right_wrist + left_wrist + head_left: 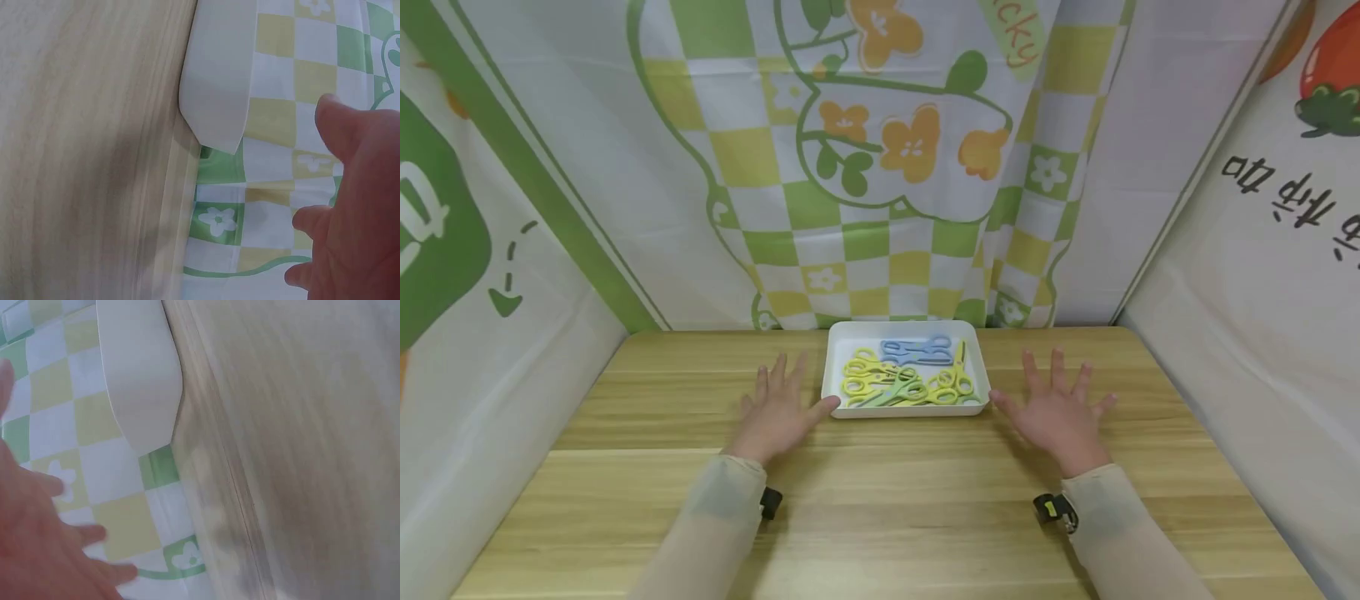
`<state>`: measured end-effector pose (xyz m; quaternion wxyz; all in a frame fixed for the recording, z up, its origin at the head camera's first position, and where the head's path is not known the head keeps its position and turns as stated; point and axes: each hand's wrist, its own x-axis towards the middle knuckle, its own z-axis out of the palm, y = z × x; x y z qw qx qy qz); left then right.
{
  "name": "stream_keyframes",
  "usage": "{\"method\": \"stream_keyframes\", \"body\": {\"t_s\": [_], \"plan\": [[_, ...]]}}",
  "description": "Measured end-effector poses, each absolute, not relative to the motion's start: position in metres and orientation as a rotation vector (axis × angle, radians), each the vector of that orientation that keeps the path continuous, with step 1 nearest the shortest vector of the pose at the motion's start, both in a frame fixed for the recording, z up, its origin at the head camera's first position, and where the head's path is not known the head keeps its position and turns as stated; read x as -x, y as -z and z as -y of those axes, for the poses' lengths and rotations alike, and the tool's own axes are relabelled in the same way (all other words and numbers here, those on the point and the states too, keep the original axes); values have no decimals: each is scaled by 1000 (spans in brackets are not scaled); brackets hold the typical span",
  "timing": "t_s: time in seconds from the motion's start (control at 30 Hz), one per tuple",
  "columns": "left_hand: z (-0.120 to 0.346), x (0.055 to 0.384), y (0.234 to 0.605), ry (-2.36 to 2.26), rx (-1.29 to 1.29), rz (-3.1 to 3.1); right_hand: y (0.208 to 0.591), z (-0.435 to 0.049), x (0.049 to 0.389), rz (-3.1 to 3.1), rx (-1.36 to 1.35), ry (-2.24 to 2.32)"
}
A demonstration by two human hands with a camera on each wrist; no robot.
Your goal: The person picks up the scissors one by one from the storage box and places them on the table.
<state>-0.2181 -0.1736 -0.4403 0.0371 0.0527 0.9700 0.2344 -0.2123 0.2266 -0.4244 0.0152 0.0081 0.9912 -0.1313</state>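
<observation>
The person's bare left hand (772,423) is spread wide, thumb (823,407) angled inward; the bare right hand (1054,417) mirrors it, fingers (1057,372) splayed. Both pale-sleeved forearms (709,529) extend forward, well apart.

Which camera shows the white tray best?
The head view, because it looks down into the white tray and shows nearly all of it, with scissors inside. The left wrist and right wrist views each show only part of its outside, running off the top edge.

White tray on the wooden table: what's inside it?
Inside the white tray lie yellow scissors, green scissors and, toward the far side, blue scissors. Several overlap, so parts are covered and the exact count is unclear.
</observation>
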Motion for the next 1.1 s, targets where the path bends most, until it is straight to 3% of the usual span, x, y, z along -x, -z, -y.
{"method": "stream_keyframes", "body": {"t_s": [0.2,0.5,1.1], "plan": [[172,238,440,-992,-361,-2869,423,-226,211,-3065,-46,410],[171,259,444,-913,-334,-2818,420,-227,211,-3065,-56,446],[174,258,455,-998,-431,-2758,416,-223,210,-3039,-53,458]]}}
